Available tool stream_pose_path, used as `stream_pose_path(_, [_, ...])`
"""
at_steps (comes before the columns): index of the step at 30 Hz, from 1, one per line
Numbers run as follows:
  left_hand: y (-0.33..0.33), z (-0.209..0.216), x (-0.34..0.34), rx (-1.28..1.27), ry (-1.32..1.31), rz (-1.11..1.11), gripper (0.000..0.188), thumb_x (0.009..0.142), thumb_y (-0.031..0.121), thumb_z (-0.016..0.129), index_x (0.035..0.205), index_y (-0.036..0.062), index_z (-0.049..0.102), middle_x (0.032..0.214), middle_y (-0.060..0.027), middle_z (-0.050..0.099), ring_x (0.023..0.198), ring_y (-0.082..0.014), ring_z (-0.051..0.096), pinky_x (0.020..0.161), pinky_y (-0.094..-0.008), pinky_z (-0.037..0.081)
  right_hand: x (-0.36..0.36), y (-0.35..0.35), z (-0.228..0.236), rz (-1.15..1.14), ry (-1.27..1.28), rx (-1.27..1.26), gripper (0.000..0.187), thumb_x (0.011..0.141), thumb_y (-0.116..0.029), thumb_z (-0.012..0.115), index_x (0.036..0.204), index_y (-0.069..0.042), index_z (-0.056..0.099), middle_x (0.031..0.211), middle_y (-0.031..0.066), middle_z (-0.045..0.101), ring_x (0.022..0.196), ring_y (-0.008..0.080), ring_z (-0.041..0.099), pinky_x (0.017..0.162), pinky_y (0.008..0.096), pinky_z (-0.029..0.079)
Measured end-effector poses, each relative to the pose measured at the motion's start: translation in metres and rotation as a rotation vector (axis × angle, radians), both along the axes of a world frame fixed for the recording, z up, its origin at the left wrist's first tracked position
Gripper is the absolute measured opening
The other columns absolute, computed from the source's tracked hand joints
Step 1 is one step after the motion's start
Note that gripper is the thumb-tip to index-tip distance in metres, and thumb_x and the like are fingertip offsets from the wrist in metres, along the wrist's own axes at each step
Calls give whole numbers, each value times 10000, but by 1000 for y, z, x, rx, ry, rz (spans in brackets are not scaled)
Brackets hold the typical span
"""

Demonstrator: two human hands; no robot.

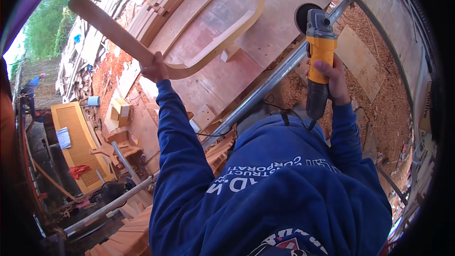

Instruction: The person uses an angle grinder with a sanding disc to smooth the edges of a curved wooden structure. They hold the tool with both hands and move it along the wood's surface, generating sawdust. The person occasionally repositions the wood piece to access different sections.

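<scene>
My left hand is closed round a curved wooden chair frame at the joint where a straight, round-ended bar meets a bent piece. The frame is raised at the left and reaches over the work table. In my right hand is a yellow and grey angle grinder, gripped round its body with the thumb across the front. Its dark disc points away from me, apart from the wood. A black cord runs from its lower end toward my waist.
A metal pipe runs slantwise along the table's near edge. Stacked wooden strips lie at the table's far left. Wood shavings cover the ground at right. A woven-look yellow panel and a small cardboard box are at left.
</scene>
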State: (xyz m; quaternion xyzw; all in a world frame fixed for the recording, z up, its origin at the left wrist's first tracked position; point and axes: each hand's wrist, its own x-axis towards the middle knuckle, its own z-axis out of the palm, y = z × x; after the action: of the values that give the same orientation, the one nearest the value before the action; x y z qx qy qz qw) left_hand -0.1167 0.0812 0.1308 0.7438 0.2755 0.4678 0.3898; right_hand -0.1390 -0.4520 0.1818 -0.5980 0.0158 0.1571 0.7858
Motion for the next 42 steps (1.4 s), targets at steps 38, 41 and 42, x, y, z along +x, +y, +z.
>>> stream_pose_path(38, [11,-33,-20,155,12,-31,379,680,186,814,953,-30,665,872,-119,705,781,-233,688,748,-374,553,10,97,43,-41,48,-219,565,833,-332,708,1227,46,563,1014,139,656,788,216,692,714,337,581])
stream_pose_path(41, [-6,-34,-27,183,-50,-63,388,673,193,822,954,-23,663,867,-114,694,773,-227,682,732,-366,553,4,96,42,-49,53,-223,578,827,-346,710,1227,45,563,1013,139,654,789,216,692,713,340,581])
stream_pose_path(42, [-4,-44,-29,231,-65,-75,391,671,193,823,954,-22,661,866,-113,691,770,-227,681,729,-363,552,4,99,41,-57,46,-223,583,825,-351,711,1227,45,563,1013,139,654,790,217,692,713,341,580])
